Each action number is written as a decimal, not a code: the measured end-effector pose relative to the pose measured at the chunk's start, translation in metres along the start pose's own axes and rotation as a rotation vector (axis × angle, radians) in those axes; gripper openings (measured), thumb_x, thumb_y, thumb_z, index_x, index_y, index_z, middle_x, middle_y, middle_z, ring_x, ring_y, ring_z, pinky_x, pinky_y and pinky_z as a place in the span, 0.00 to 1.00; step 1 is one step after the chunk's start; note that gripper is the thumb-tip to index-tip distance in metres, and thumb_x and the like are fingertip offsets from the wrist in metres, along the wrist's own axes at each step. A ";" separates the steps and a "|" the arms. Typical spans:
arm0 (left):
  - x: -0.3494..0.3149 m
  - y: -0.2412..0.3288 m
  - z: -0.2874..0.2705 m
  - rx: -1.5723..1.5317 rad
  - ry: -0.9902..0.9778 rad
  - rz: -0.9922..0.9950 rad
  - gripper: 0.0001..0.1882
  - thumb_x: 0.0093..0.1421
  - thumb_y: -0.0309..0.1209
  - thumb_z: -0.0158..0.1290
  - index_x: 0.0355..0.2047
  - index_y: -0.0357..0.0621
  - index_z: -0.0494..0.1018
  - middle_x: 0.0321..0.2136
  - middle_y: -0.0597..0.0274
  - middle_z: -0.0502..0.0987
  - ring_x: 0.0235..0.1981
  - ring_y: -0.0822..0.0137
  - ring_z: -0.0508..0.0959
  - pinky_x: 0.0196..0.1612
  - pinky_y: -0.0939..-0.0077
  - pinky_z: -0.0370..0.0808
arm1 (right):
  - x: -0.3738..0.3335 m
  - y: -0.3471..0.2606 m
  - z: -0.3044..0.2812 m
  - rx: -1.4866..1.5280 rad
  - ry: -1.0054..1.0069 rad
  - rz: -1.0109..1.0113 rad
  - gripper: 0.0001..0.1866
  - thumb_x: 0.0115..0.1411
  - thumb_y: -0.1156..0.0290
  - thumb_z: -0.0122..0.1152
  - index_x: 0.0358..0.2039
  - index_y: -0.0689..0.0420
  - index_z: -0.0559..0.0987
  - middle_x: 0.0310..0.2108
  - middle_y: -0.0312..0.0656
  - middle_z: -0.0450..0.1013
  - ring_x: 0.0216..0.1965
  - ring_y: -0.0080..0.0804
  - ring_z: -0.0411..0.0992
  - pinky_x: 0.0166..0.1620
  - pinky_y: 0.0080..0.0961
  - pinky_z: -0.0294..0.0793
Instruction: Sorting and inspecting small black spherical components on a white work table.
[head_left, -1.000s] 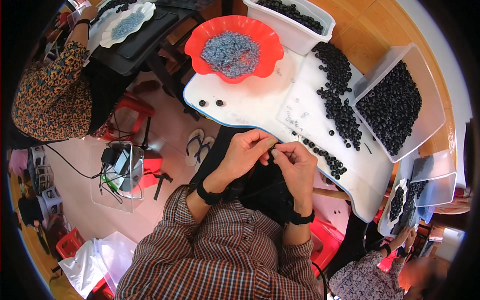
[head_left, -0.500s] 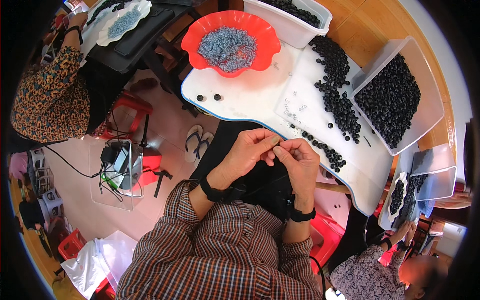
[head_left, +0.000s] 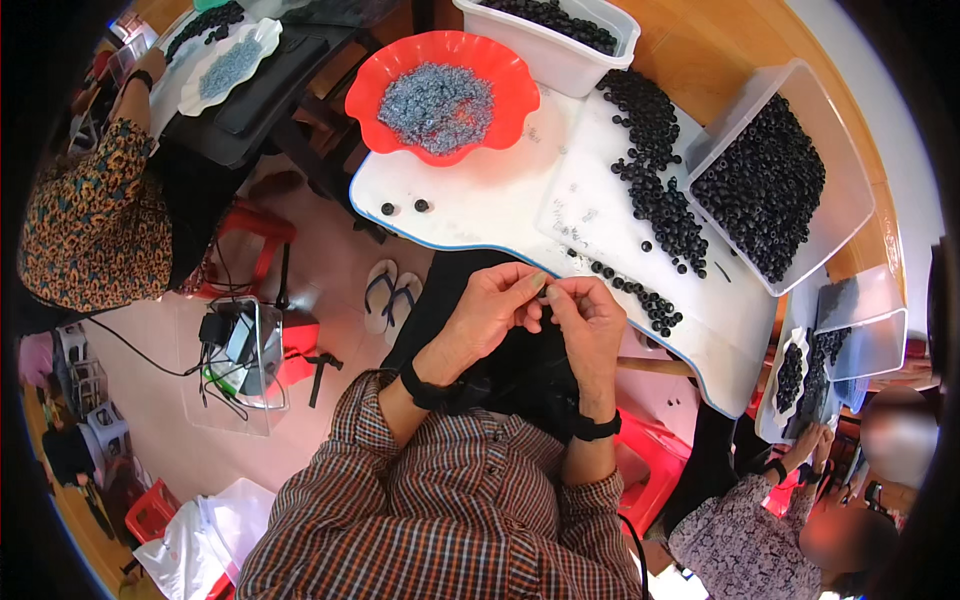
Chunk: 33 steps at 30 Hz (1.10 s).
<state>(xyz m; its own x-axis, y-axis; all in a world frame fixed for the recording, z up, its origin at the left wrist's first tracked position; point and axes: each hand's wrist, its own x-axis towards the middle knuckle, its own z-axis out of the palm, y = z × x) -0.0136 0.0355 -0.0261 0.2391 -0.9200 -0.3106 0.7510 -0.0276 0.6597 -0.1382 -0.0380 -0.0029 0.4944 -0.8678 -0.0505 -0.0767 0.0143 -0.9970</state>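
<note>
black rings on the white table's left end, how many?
2: the left ring near the table's left edge, the right ring beside it, a small gap between. None look hidden there.

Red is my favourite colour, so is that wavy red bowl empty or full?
Neither: the red bowl is partly filled. Small greyish pieces cover its middle, and bare red shows around them.

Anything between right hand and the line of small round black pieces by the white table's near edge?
Nothing visible: only the rim of the blue-edged white table separates the bare right hand from the line of small round black pieces.
</note>
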 end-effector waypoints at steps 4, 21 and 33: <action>0.000 -0.001 -0.001 -0.027 0.012 -0.041 0.12 0.66 0.32 0.50 0.40 0.34 0.75 0.25 0.63 0.75 0.20 0.77 0.74 0.25 0.83 0.75 | 0.012 0.009 0.001 -0.426 0.240 -0.316 0.03 0.57 0.79 0.61 0.33 0.62 0.76 0.28 0.38 0.73 0.23 0.20 0.70 0.27 0.17 0.69; 0.008 0.011 -0.007 -0.034 -0.010 -0.089 0.12 0.65 0.32 0.51 0.40 0.33 0.75 0.27 0.62 0.76 0.21 0.77 0.74 0.26 0.82 0.76 | 0.039 0.009 0.023 -0.974 0.426 -0.354 0.06 0.54 0.73 0.62 0.30 0.56 0.74 0.29 0.44 0.69 0.24 0.44 0.73 0.26 0.36 0.73; 0.022 0.019 0.000 0.013 -0.024 -0.056 0.11 0.65 0.30 0.50 0.41 0.34 0.74 0.29 0.59 0.76 0.24 0.75 0.73 0.27 0.81 0.73 | 0.027 0.008 0.013 -0.951 0.313 -0.278 0.08 0.48 0.79 0.59 0.32 0.59 0.73 0.31 0.48 0.67 0.27 0.49 0.73 0.27 0.39 0.73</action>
<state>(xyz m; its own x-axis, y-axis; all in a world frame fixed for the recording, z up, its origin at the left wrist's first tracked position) 0.0062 0.0148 -0.0199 0.1813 -0.9261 -0.3309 0.7549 -0.0846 0.6504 -0.1141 -0.0545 -0.0133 0.3629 -0.8725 0.3273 -0.7127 -0.4861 -0.5056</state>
